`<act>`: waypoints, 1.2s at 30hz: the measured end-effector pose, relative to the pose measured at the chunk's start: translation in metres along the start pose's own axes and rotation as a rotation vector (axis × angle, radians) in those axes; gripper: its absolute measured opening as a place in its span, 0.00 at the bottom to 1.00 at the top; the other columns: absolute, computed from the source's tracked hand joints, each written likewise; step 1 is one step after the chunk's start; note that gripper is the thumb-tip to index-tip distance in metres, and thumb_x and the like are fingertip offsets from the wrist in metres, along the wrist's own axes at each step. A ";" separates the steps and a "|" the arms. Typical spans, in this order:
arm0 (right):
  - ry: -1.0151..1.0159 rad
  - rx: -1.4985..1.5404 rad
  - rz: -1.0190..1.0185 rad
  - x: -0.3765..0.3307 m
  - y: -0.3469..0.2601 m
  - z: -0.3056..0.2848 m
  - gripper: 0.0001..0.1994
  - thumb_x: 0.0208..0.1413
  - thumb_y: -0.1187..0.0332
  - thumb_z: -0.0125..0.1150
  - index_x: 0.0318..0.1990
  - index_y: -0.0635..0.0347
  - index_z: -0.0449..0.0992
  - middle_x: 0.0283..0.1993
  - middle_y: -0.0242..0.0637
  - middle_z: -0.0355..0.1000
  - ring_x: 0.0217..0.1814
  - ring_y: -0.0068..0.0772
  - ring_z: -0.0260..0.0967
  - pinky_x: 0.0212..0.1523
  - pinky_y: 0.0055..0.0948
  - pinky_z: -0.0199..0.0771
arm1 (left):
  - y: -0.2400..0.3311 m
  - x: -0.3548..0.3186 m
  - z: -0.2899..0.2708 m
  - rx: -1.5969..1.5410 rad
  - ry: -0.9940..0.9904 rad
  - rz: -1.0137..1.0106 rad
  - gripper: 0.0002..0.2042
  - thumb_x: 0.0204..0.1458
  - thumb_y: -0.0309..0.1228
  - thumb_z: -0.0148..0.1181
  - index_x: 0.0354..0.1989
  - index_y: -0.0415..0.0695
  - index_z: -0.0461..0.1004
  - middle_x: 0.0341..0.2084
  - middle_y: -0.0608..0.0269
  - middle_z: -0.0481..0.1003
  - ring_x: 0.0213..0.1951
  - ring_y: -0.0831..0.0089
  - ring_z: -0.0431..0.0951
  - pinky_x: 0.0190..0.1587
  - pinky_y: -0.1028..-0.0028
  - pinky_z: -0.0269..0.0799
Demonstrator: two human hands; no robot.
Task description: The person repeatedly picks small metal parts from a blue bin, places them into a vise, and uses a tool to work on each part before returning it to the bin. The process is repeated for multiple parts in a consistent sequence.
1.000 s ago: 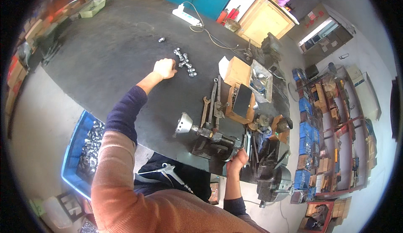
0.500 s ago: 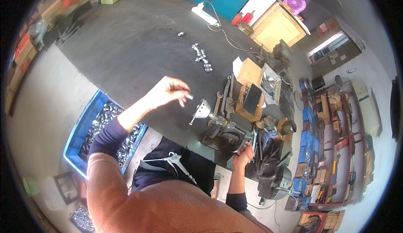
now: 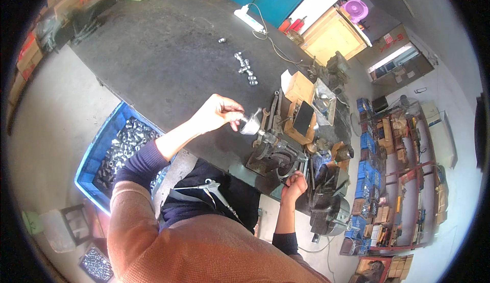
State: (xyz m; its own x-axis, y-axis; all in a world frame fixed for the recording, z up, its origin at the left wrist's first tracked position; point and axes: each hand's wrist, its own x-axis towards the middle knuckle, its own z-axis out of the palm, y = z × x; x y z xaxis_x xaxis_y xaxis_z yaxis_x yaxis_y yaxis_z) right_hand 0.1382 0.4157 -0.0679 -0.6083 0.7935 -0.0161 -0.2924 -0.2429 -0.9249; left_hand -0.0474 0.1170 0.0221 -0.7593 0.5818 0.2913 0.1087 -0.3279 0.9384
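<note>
Below left of the left grip (image 3: 222, 113), a blue bin (image 3: 87, 175) of metal fittings (image 3: 130, 145). Holds fingertips nearly together; cannot tell of any contents. Beyond, on the surface (image 3: 163, 43), loose fittings (image 3: 245, 69). Just right, a metal cup (image 3: 250, 127) on a dark tool (image 3: 276, 148). Curls the right grip (image 3: 295, 185) beside that tool, hold unclear.

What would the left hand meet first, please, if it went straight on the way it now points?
The left hand would probably meet the silver cup-shaped head of the bench-mounted device; its fingers appear right beside it, though depth is unclear.
</note>
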 end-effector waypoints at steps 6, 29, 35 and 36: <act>-0.087 -0.009 -0.055 -0.016 -0.016 -0.002 0.06 0.50 0.73 0.46 0.27 0.67 0.69 0.16 0.25 0.54 0.15 0.14 0.46 0.15 0.15 0.42 | -0.005 -0.006 -0.001 -0.048 0.022 -0.036 0.06 0.48 0.20 0.55 0.33 0.30 0.73 0.21 0.57 0.75 0.20 0.75 0.75 0.25 0.78 0.72; -0.091 0.020 -0.050 0.023 -0.082 0.041 0.08 0.47 0.72 0.41 0.24 0.64 0.67 0.13 0.26 0.50 0.12 0.16 0.41 0.11 0.18 0.37 | -0.001 -0.003 0.000 0.041 -0.086 0.006 0.08 0.47 0.18 0.55 0.36 0.31 0.73 0.25 0.58 0.75 0.25 0.78 0.74 0.31 0.78 0.72; -0.068 -0.015 -0.107 0.082 -0.050 0.064 0.07 0.45 0.72 0.43 0.23 0.65 0.67 0.15 0.27 0.53 0.13 0.16 0.43 0.12 0.17 0.39 | -0.008 -0.005 0.002 0.019 -0.055 0.053 0.09 0.47 0.19 0.56 0.38 0.32 0.73 0.27 0.57 0.76 0.25 0.77 0.74 0.32 0.78 0.72; -0.014 -0.068 -0.104 0.086 -0.040 0.065 0.07 0.45 0.72 0.44 0.22 0.65 0.67 0.15 0.28 0.56 0.12 0.17 0.44 0.11 0.17 0.40 | -0.009 -0.006 0.002 0.017 -0.051 0.042 0.09 0.47 0.19 0.56 0.38 0.33 0.73 0.27 0.57 0.76 0.25 0.77 0.74 0.32 0.78 0.72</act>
State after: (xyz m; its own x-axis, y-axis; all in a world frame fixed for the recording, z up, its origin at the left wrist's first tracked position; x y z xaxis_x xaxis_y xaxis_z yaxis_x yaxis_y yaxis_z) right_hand 0.0493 0.4575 -0.0073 -0.5876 0.8045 0.0863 -0.3043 -0.1210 -0.9449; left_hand -0.0430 0.1181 0.0124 -0.7200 0.6055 0.3391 0.1510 -0.3402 0.9281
